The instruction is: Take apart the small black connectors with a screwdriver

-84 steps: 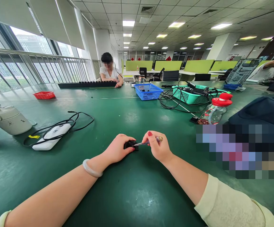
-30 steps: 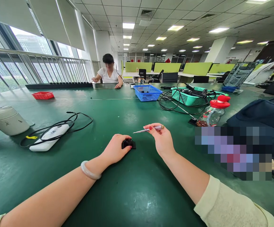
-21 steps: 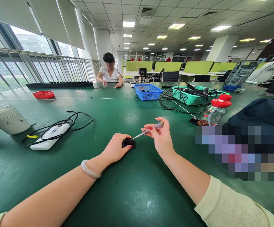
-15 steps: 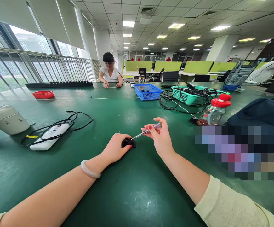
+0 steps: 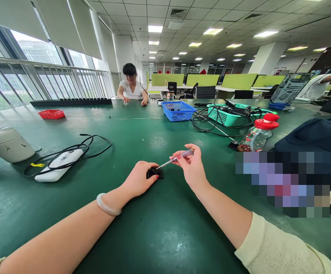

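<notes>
On the green table a small black block-like part [image 5: 155, 173] lies under my left hand [image 5: 139, 178]. The thumb and fingers of that hand grip it from the left side and cover some of it. My right hand [image 5: 192, 167] is closed around the clear handle of a screwdriver [image 5: 169, 161]. Its thin metal shaft slants down to the left, and the tip meets the top of the black part. Exactly what the tip touches is too small to make out.
To the left lie a white power bank [image 5: 59, 166] with a black cable and a cream jug [image 5: 9, 142]. Farther off are a red tray [image 5: 51, 114], a blue basket [image 5: 178, 116], a green basket [image 5: 230, 120] and a red-capped bottle [image 5: 259, 137]. A person [image 5: 131, 89] sits opposite.
The fingers of my right hand have shifted slightly on the screwdriver handle, which shows more now. The tip stays at the black part, and my left hand keeps its hold.
</notes>
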The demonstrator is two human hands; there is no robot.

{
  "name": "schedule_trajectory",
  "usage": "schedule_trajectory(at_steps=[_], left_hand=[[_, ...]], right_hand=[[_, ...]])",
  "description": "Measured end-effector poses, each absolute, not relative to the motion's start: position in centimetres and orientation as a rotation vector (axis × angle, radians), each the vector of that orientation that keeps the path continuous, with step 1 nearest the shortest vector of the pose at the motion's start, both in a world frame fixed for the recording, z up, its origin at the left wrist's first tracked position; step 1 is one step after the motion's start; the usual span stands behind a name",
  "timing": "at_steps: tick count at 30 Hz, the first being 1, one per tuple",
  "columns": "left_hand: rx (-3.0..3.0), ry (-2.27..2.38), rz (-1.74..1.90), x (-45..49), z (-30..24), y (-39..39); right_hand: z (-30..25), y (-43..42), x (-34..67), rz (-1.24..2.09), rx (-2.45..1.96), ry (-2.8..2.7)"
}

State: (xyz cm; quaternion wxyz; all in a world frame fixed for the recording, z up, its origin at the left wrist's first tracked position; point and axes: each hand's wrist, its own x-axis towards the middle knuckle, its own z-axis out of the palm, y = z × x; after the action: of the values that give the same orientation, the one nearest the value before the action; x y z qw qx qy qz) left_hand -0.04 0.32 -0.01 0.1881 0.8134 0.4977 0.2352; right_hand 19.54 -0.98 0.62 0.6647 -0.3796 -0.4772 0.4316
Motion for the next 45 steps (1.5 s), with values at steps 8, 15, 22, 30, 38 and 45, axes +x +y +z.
schedule_trajectory(at_steps=[8,15,22,30,38,45], left_hand=[[2.266,1.4,0.657,-0.2,-0.2,0.5],[2.26,1.402,0.65,-0.1,-0.1,0.5],[2.262,1.38,0.662,-0.1,-0.1,0.5],[2.238,1.403,0.635,0.0,0.1,0.3],[2.227,1.401,0.64,-0.1,-0.1,0.4],[2.255,1.364,0.659,-0.2,0.0,0.4]], right_hand=[[0.3,-1.9,19.4,0.786,-0.757,-1.388],[0.3,-2.2,19.4,0.697,-0.73,-1.461],[0.3,-2.3,19.5,0.661,-0.716,-1.518],[0.3,-2.5,19.4,0.365,-0.742,-1.67],[0.7,-2.8,19.4,0.099,-0.722,-1.799],[1.1,-3.3,18.4,-0.143,-0.539,-2.026]])
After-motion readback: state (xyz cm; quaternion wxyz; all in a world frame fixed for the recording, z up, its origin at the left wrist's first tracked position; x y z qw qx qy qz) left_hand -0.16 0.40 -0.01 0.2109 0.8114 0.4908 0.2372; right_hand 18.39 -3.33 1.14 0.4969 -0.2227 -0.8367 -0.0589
